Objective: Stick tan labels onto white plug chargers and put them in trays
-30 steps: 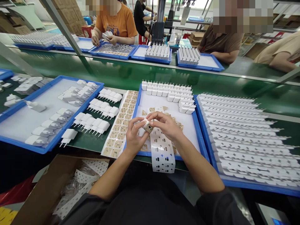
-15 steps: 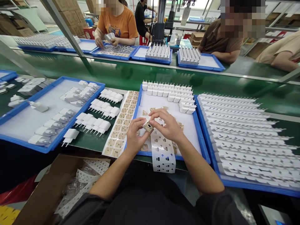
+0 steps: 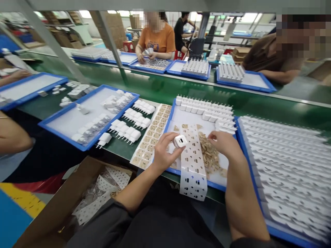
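My left hand grips a white plug charger between thumb and fingers, its end face with a dark port turned up towards me. To the right, my right hand hovers by a heap of tan paper pieces, fingertips pinched together; whatever is between them is too small to make out. A white strip with cut-out holes runs between my hands and hangs over the front edge of the blue tray. A sheet of tan stickers lies left of that tray.
Rows of white chargers stand at the tray's back and fill another tray on the right. More chargers lie at left beside a blue-rimmed tray. A cardboard box with scrap sits below. Co-workers sit across the line; another's arm shows at left.
The charger's end face was tan and is now white. My right hand has left the charger and moved right to the paper heap. The view has swung left.
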A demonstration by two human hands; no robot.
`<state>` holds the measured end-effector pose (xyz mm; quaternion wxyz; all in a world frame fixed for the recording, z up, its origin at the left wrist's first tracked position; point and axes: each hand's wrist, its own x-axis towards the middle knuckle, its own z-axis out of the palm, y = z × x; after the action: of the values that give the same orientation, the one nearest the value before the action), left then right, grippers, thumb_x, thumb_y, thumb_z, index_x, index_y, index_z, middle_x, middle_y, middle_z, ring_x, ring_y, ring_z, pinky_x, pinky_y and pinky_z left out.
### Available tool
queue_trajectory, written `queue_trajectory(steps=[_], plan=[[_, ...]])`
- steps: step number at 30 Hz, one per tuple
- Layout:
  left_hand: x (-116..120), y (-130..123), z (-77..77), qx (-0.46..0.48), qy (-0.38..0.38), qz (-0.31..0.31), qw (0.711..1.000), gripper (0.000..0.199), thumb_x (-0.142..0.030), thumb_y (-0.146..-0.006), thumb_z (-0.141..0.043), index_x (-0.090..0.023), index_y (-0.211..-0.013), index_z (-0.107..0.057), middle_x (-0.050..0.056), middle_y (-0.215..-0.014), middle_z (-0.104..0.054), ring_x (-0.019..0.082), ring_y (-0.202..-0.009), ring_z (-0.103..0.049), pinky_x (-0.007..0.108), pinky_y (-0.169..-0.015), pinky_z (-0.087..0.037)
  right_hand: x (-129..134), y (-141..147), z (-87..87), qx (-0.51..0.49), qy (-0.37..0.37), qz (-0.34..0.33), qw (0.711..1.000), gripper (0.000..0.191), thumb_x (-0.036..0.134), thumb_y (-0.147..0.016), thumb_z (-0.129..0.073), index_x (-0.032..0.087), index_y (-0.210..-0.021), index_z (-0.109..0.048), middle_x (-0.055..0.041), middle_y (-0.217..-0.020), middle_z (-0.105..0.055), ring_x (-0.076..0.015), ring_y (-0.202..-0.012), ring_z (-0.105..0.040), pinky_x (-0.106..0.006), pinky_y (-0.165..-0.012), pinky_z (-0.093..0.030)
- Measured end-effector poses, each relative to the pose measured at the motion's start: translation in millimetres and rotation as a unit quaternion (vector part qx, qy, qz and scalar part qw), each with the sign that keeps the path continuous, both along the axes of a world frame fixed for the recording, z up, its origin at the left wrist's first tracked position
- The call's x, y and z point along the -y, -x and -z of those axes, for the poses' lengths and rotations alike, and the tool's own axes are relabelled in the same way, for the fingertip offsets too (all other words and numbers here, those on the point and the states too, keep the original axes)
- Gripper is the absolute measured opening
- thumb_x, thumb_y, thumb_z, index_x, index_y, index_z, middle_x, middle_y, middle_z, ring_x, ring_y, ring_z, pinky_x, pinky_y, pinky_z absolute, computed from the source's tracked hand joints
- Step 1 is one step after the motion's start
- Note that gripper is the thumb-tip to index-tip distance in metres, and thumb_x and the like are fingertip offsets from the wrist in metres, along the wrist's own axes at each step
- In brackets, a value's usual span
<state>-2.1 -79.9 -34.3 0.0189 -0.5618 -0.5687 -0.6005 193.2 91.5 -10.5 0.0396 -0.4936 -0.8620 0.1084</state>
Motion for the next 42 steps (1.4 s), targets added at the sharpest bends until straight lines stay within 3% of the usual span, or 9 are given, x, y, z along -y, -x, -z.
queue_trajectory(steps=[3, 6, 14, 19, 25, 29, 33, 36, 42], plan=[[22, 19, -22.2, -0.045, 0.017, -0.023, 0.999, 0.038, -0.03, -0.082, -0.072, -0.022, -0.117, -0.062, 0.008, -0.11, -0.067, 0.021, -0.101, -0.064, 0.034, -0.088, -0.054, -7, -1, 8.3, 0.03, -0.03, 0.005, 0.999, 0.02, 0.032, -0.083, -0.051, 0.021, -0.081, -0.068, -0.0084, -0.09, -0.07, -0.0253, -0.081, -0.064, -0.032, -0.06, -0.04], [53, 61, -22.1, -0.106, 0.089, -0.11, 0.984, 0.038, -0.035, -0.083, -0.071, -0.024, -0.119, -0.065, 0.007, -0.106, -0.068, 0.021, -0.096, -0.063, 0.035, -0.085, -0.052, -8, -1, 11.2, -0.014, -0.058, -0.014, 0.998, 0.026, 0.038, -0.086, -0.046, 0.022, -0.09, -0.066, -0.0089, -0.097, -0.069, -0.0249, -0.081, -0.065, -0.033, -0.06, -0.042], [123, 185, 54.2, -0.243, 0.267, -0.392, 0.846, 0.038, -0.043, -0.086, -0.06, -0.02, -0.115, -0.069, 0.013, -0.095, -0.069, 0.034, -0.102, -0.055, 0.048, -0.089, -0.041, 0, 10, 11.5, -0.049, -0.018, -0.058, 0.997, 0.037, 0.049, -0.087, -0.045, 0.021, -0.098, -0.066, -0.0099, -0.097, -0.071, -0.0262, -0.083, -0.066, -0.034, -0.06, -0.045], [125, 204, 66.7, -0.251, 0.327, -0.428, 0.804, 0.044, -0.043, -0.087, -0.053, -0.016, -0.121, -0.066, 0.016, -0.105, -0.062, 0.037, -0.108, -0.05, 0.049, -0.092, -0.037, 1, 13, 11.5, -0.033, 0.001, -0.058, 0.998, 0.035, 0.046, -0.087, -0.046, 0.021, -0.099, -0.067, -0.0089, -0.095, -0.072, -0.0265, -0.084, -0.067, -0.035, -0.061, -0.046], [124, 198, 65.8, -0.228, 0.294, -0.435, 0.82, 0.053, -0.047, -0.085, -0.059, -0.016, -0.128, -0.061, 0.02, -0.116, -0.057, 0.042, -0.113, -0.047, 0.055, -0.092, -0.04, 8, 18, 8.5, -0.093, -0.026, -0.074, 0.993, 0.028, 0.033, -0.089, -0.046, 0.02, -0.102, -0.067, -0.0101, -0.102, -0.071, -0.026, -0.093, -0.065, -0.037, -0.077, -0.048], [93, 161, 47.6, -0.216, 0.198, -0.347, 0.891, 0.043, -0.042, -0.084, -0.063, -0.02, -0.12, -0.065, 0.015, -0.113, -0.059, 0.036, -0.111, -0.052, 0.053, -0.098, -0.04, 8, 29, 17.3, -0.153, -0.047, -0.087, 0.983, 0.026, 0.024, -0.089, -0.046, 0.019, -0.102, -0.067, -0.0102, -0.103, -0.069, -0.0264, -0.095, -0.063, -0.039, -0.084, -0.048], [29, 100, 23.3, -0.231, 0.145, -0.083, 0.958, 0.025, -0.032, -0.087, -0.061, -0.025, -0.111, -0.068, 0.008, -0.105, -0.067, 0.026, -0.101, -0.059, 0.042, -0.091, -0.049, 2, 39, 34.4, -0.195, -0.06, -0.099, 0.974, 0.026, 0.02, -0.088, -0.046, 0.019, -0.104, -0.066, -0.0105, -0.105, -0.068, -0.027, -0.1, -0.059, -0.042, -0.091, -0.046], [-27, 66, 12.0, -0.276, 0.166, 0.03, 0.946, 0.021, -0.029, -0.089, -0.059, -0.024, -0.107, -0.069, 0.007, -0.101, -0.07, 0.025, -0.099, -0.06, 0.042, -0.091, -0.049, -2, 47, 44.9, -0.192, -0.052, -0.105, 0.975, 0.028, 0.021, -0.089, -0.046, 0.017, -0.11, -0.065, -0.0113, -0.113, -0.067, -0.0284, -0.108, -0.055, -0.044, -0.097, -0.043], [-114, 44, 2.6, -0.321, 0.362, 0.07, 0.872, 0.039, -0.026, -0.085, -0.061, -0.018, -0.123, -0.062, 0.011, -0.119, -0.067, 0.031, -0.117, -0.054, 0.044, -0.101, -0.041, -9, 60, 59.6, -0.127, -0.028, -0.022, 0.991, 0.044, 0.027, -0.091, -0.048, 0.014, -0.133, -0.05, -0.0179, -0.139, -0.054, -0.0362, -0.131, -0.04, -0.059, -0.107, -0.027]])
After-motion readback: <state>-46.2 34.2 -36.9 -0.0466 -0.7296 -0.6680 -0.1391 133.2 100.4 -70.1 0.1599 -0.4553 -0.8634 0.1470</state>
